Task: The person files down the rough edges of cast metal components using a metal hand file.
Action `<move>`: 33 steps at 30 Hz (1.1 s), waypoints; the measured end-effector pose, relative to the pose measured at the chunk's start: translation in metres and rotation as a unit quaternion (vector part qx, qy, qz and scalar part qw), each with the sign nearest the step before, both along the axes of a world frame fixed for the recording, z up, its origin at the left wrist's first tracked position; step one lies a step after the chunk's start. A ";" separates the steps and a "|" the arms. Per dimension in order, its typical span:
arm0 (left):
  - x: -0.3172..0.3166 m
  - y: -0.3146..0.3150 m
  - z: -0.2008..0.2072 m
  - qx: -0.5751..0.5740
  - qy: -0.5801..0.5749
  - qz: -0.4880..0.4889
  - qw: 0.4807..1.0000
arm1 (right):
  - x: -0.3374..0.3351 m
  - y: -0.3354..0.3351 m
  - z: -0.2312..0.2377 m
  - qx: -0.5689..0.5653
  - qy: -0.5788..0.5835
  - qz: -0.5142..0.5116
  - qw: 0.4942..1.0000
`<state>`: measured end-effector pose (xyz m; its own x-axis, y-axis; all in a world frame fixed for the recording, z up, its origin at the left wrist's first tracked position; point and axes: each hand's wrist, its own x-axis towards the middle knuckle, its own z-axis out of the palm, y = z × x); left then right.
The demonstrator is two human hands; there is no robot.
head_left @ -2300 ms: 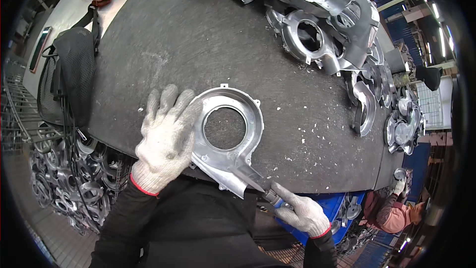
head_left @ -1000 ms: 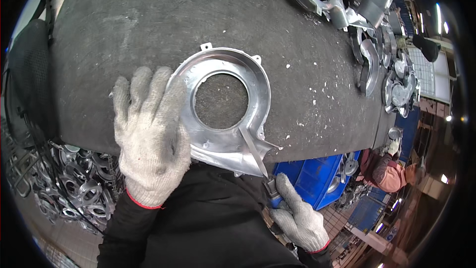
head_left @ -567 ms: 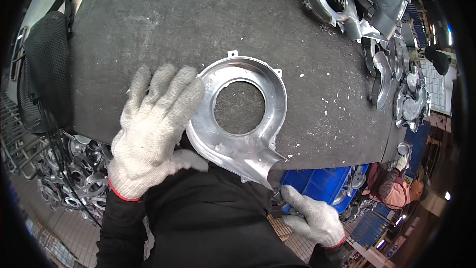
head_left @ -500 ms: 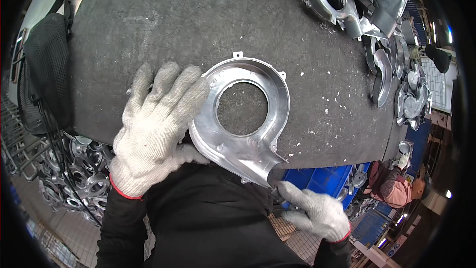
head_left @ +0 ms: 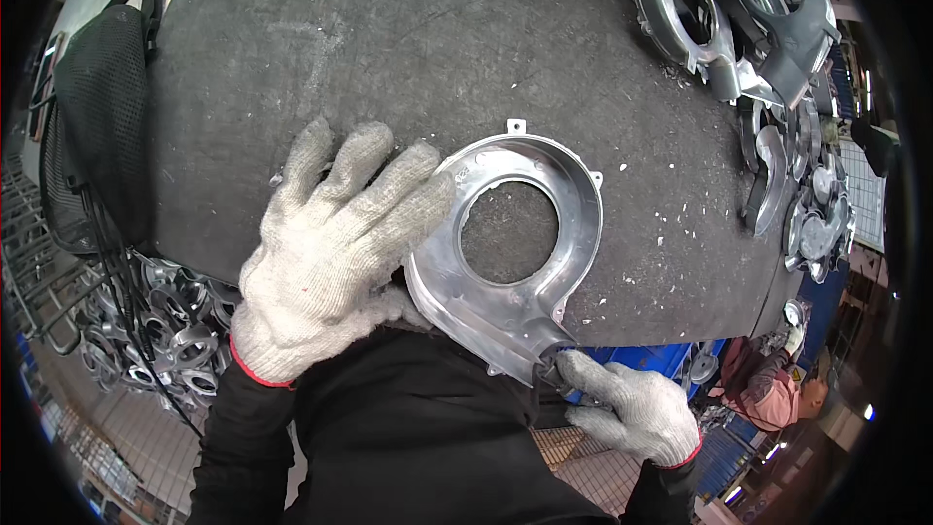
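A silvery cast-metal blower housing, ring-shaped with a large round opening and a spout, lies on the dark bench close to my body. My left hand, in a white knit glove with a red cuff, rests along the housing's left rim. Its fingers are stretched out and slightly spread, the thumb near the lower left edge. At the spout's end is my right hand, gloved the same way. Its fingers are bent together around a small dark thing at the spout's mouth, mostly hidden, whose kind I cannot make out.
More metal housings are piled at the bench's far right, with curved castings beside them. A black mesh bag hangs at the left, above heaped castings. A blue bin stands below the bench edge. Another person works at right.
The whole view has shifted, so the bench and housing appear further right and lower. Relative to the housing, my right hand has come closer to the spout's mouth. My left hand stays on the rim.
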<state>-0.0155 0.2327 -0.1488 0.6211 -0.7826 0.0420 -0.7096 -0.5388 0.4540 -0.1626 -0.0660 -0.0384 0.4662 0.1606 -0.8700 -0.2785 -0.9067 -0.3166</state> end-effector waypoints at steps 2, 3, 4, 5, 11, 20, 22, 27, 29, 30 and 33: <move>0.002 -0.001 0.001 -0.007 0.000 -0.007 1.000 | 0.005 0.008 -0.002 0.027 -0.038 -0.038 0.998; 0.003 -0.001 0.002 -0.015 0.003 -0.011 1.000 | 0.007 0.013 -0.004 0.027 -0.041 -0.041 0.998; 0.003 -0.002 0.000 -0.015 0.000 -0.015 1.000 | 0.009 0.018 -0.006 0.035 -0.049 -0.078 0.995; 0.001 0.000 -0.003 -0.040 -0.020 -0.008 0.999 | 0.011 0.022 -0.006 0.044 -0.056 -0.111 0.991; 0.001 -0.001 -0.004 -0.030 -0.030 -0.003 0.999 | 0.002 0.027 -0.016 0.067 -0.141 -0.083 0.984; -0.003 -0.008 0.007 -0.093 -0.046 0.013 0.995 | 0.015 0.035 -0.004 -0.001 -0.035 -0.150 0.988; -0.016 -0.009 0.005 -0.117 -0.113 0.043 0.986 | 0.021 0.035 -0.001 0.009 -0.069 -0.182 0.981; -0.049 -0.017 0.003 -0.152 -0.081 0.095 0.980 | 0.030 0.032 0.004 -0.006 -0.056 -0.176 0.983; -0.059 -0.025 -0.005 -0.176 -0.173 0.134 0.960 | 0.027 0.034 0.004 0.004 -0.056 -0.169 0.984; -0.064 -0.026 -0.008 -0.196 -0.208 0.127 0.950 | 0.027 0.035 0.004 0.012 -0.057 -0.162 0.985; -0.075 -0.046 -0.012 -0.207 -0.169 0.003 0.964 | 0.027 0.039 0.003 0.003 -0.077 -0.158 0.984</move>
